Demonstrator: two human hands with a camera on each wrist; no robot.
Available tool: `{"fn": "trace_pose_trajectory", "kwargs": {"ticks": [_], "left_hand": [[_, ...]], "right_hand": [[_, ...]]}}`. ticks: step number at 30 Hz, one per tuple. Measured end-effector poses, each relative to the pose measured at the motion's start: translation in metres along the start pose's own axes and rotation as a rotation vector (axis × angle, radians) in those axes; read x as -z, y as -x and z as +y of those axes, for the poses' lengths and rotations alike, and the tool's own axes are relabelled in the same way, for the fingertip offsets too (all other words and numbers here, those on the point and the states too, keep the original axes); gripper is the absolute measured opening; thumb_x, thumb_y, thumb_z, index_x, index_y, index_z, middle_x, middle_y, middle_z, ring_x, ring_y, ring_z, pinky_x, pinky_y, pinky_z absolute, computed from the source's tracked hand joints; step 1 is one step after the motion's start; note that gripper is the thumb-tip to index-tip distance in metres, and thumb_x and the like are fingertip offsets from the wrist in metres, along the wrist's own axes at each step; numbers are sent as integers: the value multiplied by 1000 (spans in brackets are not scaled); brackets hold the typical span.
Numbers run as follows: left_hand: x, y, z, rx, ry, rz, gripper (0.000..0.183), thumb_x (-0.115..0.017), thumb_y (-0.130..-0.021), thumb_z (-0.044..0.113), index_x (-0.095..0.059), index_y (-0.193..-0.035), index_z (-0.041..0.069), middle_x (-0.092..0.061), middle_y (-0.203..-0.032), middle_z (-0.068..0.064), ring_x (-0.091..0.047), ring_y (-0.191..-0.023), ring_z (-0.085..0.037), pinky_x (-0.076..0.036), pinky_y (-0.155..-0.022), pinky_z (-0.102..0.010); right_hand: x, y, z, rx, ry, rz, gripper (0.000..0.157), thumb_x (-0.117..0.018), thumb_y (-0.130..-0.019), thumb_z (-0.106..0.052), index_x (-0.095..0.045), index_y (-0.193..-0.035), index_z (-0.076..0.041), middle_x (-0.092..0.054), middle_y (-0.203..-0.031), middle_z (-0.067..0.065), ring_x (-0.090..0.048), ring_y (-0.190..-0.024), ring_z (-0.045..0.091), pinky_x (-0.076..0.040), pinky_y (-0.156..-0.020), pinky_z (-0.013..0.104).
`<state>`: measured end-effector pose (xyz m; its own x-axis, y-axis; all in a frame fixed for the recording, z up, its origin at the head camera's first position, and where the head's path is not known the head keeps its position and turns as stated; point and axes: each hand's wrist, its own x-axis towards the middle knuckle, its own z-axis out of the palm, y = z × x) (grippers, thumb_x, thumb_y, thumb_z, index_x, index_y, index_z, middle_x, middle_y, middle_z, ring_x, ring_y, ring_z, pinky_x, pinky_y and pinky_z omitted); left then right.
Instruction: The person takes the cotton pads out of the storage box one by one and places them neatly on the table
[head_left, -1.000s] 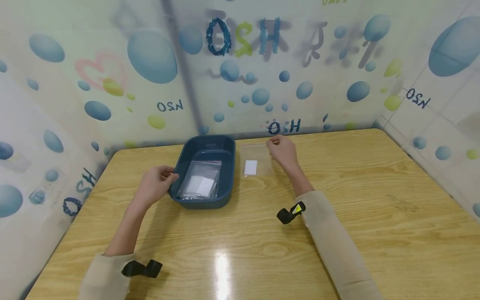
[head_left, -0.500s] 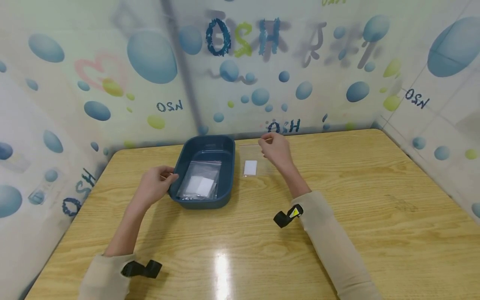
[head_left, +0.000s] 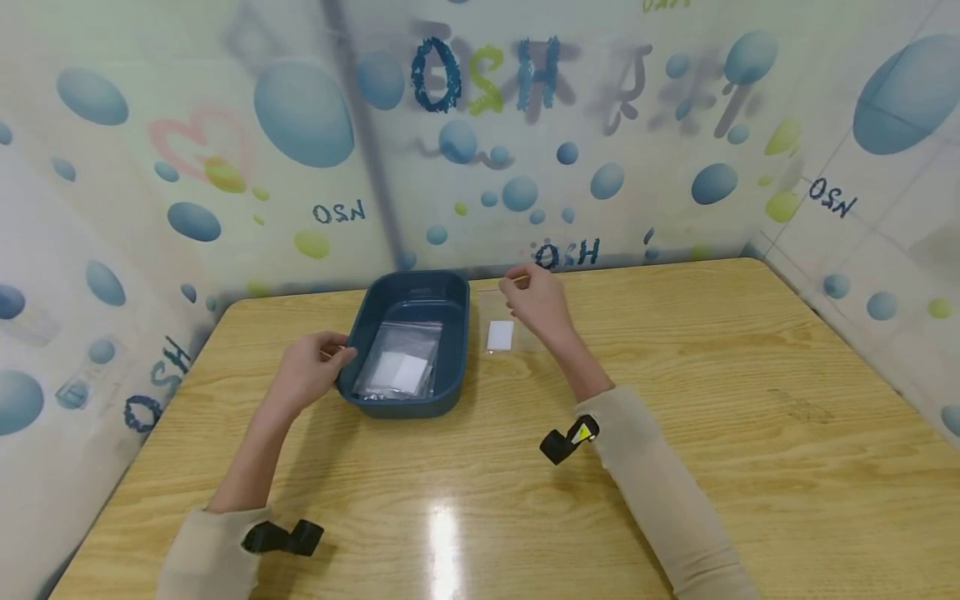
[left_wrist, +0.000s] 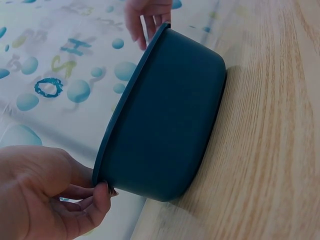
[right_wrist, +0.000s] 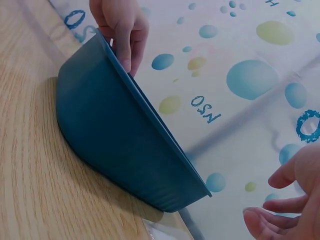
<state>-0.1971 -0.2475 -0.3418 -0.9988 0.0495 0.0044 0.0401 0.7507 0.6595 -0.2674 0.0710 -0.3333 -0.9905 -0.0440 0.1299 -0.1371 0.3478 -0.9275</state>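
A dark blue plastic tub (head_left: 408,409) rests on the wooden table near its back edge. My left hand (head_left: 309,369) pinches the tub's left rim; in the left wrist view the fingers (left_wrist: 95,210) curl under that rim. Inside the tub lie clear zip bags (head_left: 399,358) with white cards in them. Just right of the tub, another clear bag with a white card (head_left: 500,335) lies flat on the table. Over this bag's far right part hovers my right hand (head_left: 538,302), its fingers (right_wrist: 277,204) loosely bent and parted from the thumb, holding nothing.
The wooden table (head_left: 712,400) stretches to both sides and toward the front. Behind it stands a wall (head_left: 645,217) printed with blue bubbles and letters, close to the table's back edge. A second wall (head_left: 67,333) runs along the left.
My right hand has moved left over the flat bag, closer to the tub. The left hand, the tub and the bags have stayed in place.
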Motion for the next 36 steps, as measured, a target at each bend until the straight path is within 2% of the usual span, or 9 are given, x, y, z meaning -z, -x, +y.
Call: {"fn": "trace_pose_trajectory", "kwargs": {"ticks": [8, 15, 28, 36], "left_hand": [[0, 0, 0, -1, 8, -4, 41, -56, -105, 15, -55, -134, -14, -62, -118, -31, -64, -103, -41, -59, -70, -36], [0, -1, -1, -3, 10, -7, 41, -56, -105, 15, -55, -134, -14, -62, -118, -30, -64, -102, -40, -59, -69, -36], [1, -1, -1, -15, 0, -2, 40, -57, -105, 15, -55, -133, -14, -64, -115, -29, -64, -101, -40, -58, -70, -36], [1, 0, -1, -25, -3, 4, 40, -57, -104, 14, -56, -132, -14, -65, -113, -29, -64, -100, -40, -58, -70, -37]], "right_hand": [[-7, 5, -8, 25, 19, -16, 31, -58, -102, -20, -63, -124, 2, -70, -110, 17, -70, -90, 31, -60, -76, 35], [-13, 10, -12, 47, 6, -32, 30, -57, -102, -19, -63, -122, 2, -70, -111, 17, -70, -94, 34, -60, -76, 35], [-29, 23, -28, 82, 13, -92, 32, -59, -102, -23, -62, -125, -1, -71, -105, 15, -70, -87, 29, -58, -74, 35], [-39, 24, -31, 77, 28, -112, 34, -61, -101, -21, -61, -125, 2, -70, -106, 16, -72, -86, 29, -59, -74, 35]]}}
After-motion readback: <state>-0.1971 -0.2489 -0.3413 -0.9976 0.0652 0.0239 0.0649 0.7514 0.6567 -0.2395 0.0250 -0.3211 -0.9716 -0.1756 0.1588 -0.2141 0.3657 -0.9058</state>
